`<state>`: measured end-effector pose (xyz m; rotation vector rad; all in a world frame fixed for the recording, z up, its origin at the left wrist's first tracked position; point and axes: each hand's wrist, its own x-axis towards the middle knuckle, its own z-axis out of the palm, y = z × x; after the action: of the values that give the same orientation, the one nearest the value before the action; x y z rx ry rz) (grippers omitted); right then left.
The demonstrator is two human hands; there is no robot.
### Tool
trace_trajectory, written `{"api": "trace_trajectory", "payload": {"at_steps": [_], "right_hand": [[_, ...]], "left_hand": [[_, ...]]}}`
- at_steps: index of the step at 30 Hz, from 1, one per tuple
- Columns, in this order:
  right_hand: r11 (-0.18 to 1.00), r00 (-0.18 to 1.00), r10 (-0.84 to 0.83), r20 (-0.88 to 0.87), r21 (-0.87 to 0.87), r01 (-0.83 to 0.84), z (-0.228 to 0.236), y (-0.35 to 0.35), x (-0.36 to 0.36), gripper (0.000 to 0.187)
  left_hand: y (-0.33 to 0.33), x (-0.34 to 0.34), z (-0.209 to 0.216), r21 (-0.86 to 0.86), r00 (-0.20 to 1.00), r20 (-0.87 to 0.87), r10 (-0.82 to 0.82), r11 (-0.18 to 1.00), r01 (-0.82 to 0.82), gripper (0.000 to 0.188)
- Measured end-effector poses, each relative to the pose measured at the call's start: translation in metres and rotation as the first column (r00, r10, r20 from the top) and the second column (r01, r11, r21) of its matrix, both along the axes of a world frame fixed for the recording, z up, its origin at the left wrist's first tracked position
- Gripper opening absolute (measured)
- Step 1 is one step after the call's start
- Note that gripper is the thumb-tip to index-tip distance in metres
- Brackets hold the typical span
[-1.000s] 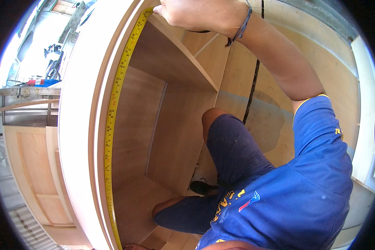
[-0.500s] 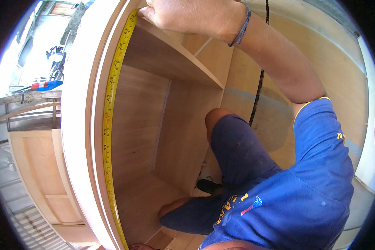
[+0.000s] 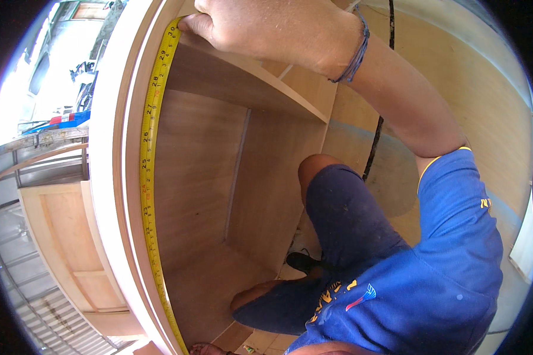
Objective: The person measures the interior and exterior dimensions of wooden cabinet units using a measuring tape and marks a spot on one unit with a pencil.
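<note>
A yellow tape measure (image 3: pixel 147 171) runs its blade along the pale edge (image 3: pixel 137 195) of a wooden cabinet, bowing from the top of the view down to the bottom. At the upper end my right hand (image 3: pixel 266 32), with a dark blue cord bracelet (image 3: pixel 355 54) round the wrist, is closed. Its thumb presses against the blade at the cabinet edge; the tape's case does not show. By the blade's lower end, my left hand (image 3: pixel 206 349) is mostly cut off by the frame's bottom. Its fingers look curled, and what they hold is hidden.
My bent legs (image 3: pixel 343 201) are beside the cabinet's open inside, where a shelf board (image 3: pixel 260 80) spans the upper part. Wooden panels (image 3: pixel 450 89) lie to the right. Beyond the cabinet's white outer side stands another panelled wooden piece (image 3: pixel 65 236), near corrugated metal sheets (image 3: pixel 53 316).
My view has shifted slightly, so the cabinet's top edge and my right hand sit further left. More of my left hand shows at the bottom. The thumb stays at the same place on the blade.
</note>
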<state>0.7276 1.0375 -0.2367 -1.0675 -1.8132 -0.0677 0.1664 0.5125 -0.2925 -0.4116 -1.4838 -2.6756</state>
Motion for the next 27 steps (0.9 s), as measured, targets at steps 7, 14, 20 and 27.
{"api": "trace_trajectory", "payload": {"at_steps": [7, 14, 20, 27], "right_hand": [[0.973, 0.995, -0.099, -0.029, 0.207, 0.103, -0.012, 0.007, -0.008, 0.02], [0.977, 0.989, -0.001, -0.149, 0.212, 0.033, -0.016, 0.009, -0.011, 0.014], [0.978, 0.985, 0.014, -0.171, 0.207, 0.022, -0.018, 0.014, -0.012, 0.014], [0.98, 0.982, 0.044, -0.183, 0.201, -0.006, -0.019, 0.014, -0.009, 0.014]], "left_hand": [[-0.009, 0.0, 0.003, -0.001, 1.0, -0.006, 0.001, 1.0, -0.001, 0.029], [-0.024, 0.005, 0.01, -0.007, 1.0, -0.016, -0.001, 1.0, 0.001, 0.029], [-0.034, 0.007, 0.012, -0.014, 1.0, -0.017, -0.016, 1.0, 0.016, 0.029], [-0.043, 0.014, 0.02, -0.024, 1.0, -0.025, -0.018, 1.0, 0.018, 0.029]]}}
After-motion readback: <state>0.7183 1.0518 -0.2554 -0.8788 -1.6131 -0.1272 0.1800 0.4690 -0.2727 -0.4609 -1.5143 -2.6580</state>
